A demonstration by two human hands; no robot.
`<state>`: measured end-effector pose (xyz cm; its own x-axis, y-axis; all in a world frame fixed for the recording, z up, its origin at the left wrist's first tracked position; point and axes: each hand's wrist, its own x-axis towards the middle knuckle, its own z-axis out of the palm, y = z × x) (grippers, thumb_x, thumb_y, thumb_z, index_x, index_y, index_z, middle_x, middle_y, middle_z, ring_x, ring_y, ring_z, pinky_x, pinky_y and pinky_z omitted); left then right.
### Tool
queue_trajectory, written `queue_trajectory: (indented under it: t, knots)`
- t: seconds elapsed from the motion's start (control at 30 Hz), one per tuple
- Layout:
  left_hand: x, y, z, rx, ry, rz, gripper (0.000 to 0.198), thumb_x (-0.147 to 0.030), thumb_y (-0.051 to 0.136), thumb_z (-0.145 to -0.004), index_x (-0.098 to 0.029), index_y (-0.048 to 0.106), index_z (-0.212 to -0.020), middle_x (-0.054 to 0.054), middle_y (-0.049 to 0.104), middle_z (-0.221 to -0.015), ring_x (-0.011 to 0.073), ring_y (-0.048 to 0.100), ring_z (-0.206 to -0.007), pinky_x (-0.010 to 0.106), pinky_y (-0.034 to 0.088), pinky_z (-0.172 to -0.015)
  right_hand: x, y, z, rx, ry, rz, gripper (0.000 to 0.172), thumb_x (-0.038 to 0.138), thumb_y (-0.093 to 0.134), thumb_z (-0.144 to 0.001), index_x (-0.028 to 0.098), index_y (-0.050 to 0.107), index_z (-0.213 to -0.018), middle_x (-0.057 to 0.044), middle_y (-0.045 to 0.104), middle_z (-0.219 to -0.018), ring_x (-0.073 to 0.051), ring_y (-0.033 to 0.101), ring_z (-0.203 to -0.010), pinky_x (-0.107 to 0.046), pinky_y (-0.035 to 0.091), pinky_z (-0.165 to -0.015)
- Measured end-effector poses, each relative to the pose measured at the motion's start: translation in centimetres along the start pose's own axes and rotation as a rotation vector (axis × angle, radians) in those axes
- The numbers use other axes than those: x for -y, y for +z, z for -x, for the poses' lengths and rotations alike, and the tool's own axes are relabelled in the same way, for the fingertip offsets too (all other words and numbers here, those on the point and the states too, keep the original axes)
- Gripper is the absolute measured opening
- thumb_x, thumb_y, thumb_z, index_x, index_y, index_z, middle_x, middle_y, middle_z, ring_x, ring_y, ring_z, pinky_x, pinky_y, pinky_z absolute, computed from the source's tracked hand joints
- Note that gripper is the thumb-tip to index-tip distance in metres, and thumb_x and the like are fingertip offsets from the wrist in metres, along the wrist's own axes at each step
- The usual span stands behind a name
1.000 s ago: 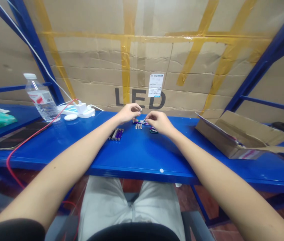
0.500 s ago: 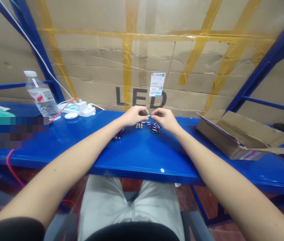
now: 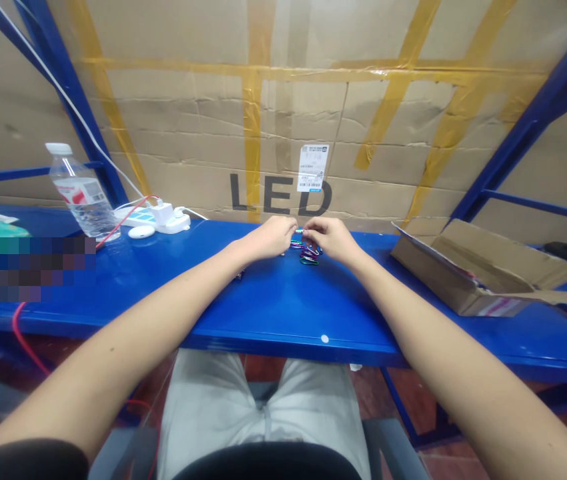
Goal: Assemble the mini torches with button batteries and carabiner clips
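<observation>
Between my fingertips, a small shiny tube-shaped piece (image 3: pixel 299 231), greenish and silvery, is held level just above the blue table (image 3: pixel 283 307). My left hand (image 3: pixel 272 238) is closed, its fingers pinched at the piece's left end. At the right end my right hand (image 3: pixel 332 239) pinches with thumb and forefinger. Several coloured carabiners (image 3: pixel 309 256), purple and green, lie heaped under and beside the right fingers. Dark slim metallic tubes (image 3: pixel 240 274) peek out by my left wrist, mostly covered. Small silvery pieces near the left palm are nearly all hidden by the hand.
An open cardboard box (image 3: pixel 468 273) sits on the right. To the left are a water bottle (image 3: pixel 83 193), a power strip with plugs (image 3: pixel 176 223), a round white object (image 3: pixel 141 232) and a red cable (image 3: pixel 123 225). A large carton (image 3: pixel 188 147) stands behind the table.
My left hand has turned and lowered slightly, now covering most of the small silvery pieces and the dark tubes. My right hand stays nearly in place; the small tube-shaped piece remains between them.
</observation>
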<state>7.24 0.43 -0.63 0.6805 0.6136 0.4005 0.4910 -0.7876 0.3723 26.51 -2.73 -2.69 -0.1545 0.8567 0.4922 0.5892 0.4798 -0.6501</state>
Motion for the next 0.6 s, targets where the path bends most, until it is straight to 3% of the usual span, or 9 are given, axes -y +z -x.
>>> queue_trajectory:
  t: [0.1,0.3,0.43,0.6]
  knots:
    - [0.1,0.0,0.0,-0.046,0.047,-0.179,0.029,-0.020,0.040,-0.095,-0.016,0.066,-0.082,0.012,0.070,-0.089,0.0231,0.063,-0.088,0.035,0.045,-0.080,-0.1,0.0,0.0,0.015,-0.040,0.064,0.018,0.030,0.057,-0.084,0.017,0.069,-0.078,-0.002,0.065,-0.066,-0.017,0.057,-0.065,-0.030,0.042,-0.065]
    - [0.4,-0.4,0.3,-0.081,0.173,-0.045,0.018,-0.016,0.051,-0.090,-0.018,0.066,-0.098,0.006,0.073,-0.098,0.0201,0.065,-0.093,0.032,0.046,-0.083,0.4,-0.7,0.2,0.094,-0.150,0.199,0.025,0.027,0.052,-0.088,0.016,0.064,-0.069,-0.002,0.060,-0.061,-0.015,0.050,-0.061,-0.028,0.036,-0.063]
    - [0.2,-0.3,0.6,-0.010,0.070,0.083,0.018,-0.019,0.050,-0.091,-0.019,0.062,-0.105,0.002,0.070,-0.080,0.0150,0.062,-0.067,0.028,0.045,-0.066,0.7,-1.1,0.3,0.096,-0.221,0.258,0.025,0.024,0.051,-0.089,0.016,0.061,-0.067,-0.002,0.059,-0.060,-0.014,0.048,-0.060,-0.028,0.034,-0.063]
    - [-0.1,-0.2,0.4,0.034,0.009,0.112,0.021,-0.025,0.050,-0.092,-0.016,0.066,-0.083,0.003,0.067,-0.070,0.0147,0.059,-0.061,0.028,0.041,-0.060,0.9,-1.3,0.3,0.094,-0.284,0.299,0.022,0.022,0.051,-0.088,0.016,0.065,-0.072,-0.003,0.060,-0.063,-0.014,0.048,-0.061,-0.028,0.033,-0.063]
